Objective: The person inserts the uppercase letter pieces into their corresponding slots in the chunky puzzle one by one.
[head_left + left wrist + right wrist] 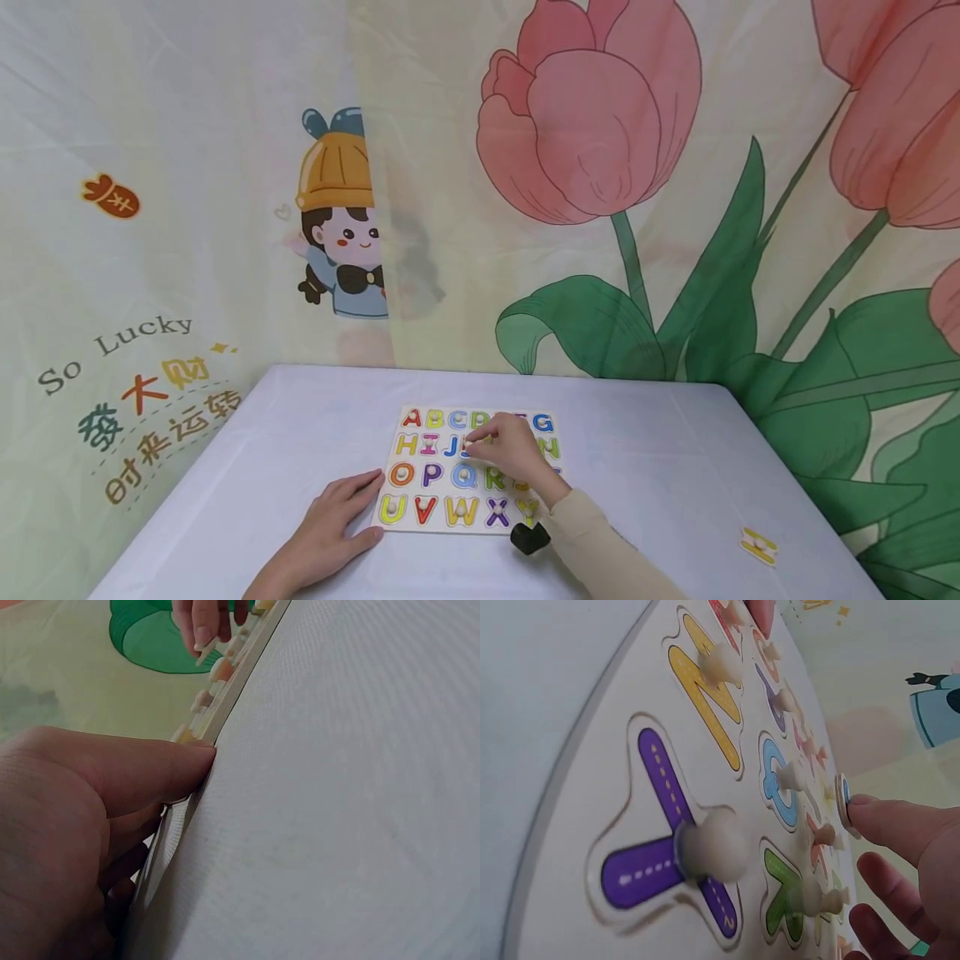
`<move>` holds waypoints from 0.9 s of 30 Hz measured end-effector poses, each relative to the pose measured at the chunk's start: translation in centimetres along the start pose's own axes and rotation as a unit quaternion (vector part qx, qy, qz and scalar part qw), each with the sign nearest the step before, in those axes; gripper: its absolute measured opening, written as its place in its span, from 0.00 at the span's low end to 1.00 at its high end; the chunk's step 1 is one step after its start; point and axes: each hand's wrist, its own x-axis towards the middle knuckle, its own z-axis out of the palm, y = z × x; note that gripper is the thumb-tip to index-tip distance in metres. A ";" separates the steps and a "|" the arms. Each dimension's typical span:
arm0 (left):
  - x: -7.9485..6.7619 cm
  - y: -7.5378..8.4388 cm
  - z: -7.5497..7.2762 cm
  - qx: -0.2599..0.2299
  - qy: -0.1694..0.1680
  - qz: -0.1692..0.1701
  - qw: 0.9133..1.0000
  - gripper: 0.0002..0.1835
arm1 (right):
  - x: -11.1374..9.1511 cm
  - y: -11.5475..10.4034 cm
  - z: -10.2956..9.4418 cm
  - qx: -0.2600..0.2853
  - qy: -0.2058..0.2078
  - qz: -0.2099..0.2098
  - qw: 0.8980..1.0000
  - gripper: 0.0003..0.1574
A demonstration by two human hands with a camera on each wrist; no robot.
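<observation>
A white letter puzzle board (442,527) lies on the table, filled with colourful letters that carry small pale knobs. My right hand (512,450) is over its middle, pinching a small blue-faced letter piece (845,806) between thumb and finger. That piece is tilted up on edge, apart from the board; which letter it is, I cannot tell. Several letters at upper right are hidden behind this hand. My left hand (333,525) rests along the board's left side with fingers extended, its thumb (176,769) touching the edge near the front corner.
A loose yellow letter piece (759,546) lies on the white-covered table (660,467), far to the right. Near the right wrist a black object (529,538) overlaps the board's front right corner. Behind the table hangs a printed tulip cloth (442,167).
</observation>
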 end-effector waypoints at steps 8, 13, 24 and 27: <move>0.1 0.1 -0.1 0.001 0.004 0.006 1.000 0.42 | 1.0 -1.0 1.8 0.010 0.007 0.005 1.000 0.05; 0.0 0.1 -0.1 -0.003 0.000 0.000 1.000 0.42 | 1.5 -1.0 2.9 0.004 0.003 0.025 1.000 0.04; -0.2 0.4 -0.2 -0.008 0.005 0.005 1.000 0.42 | 1.8 -0.6 3.8 -0.023 0.026 0.029 0.999 0.04; -0.2 0.3 -0.2 -0.007 0.007 0.009 1.000 0.41 | 1.8 -0.5 4.0 -0.020 0.032 0.036 0.999 0.04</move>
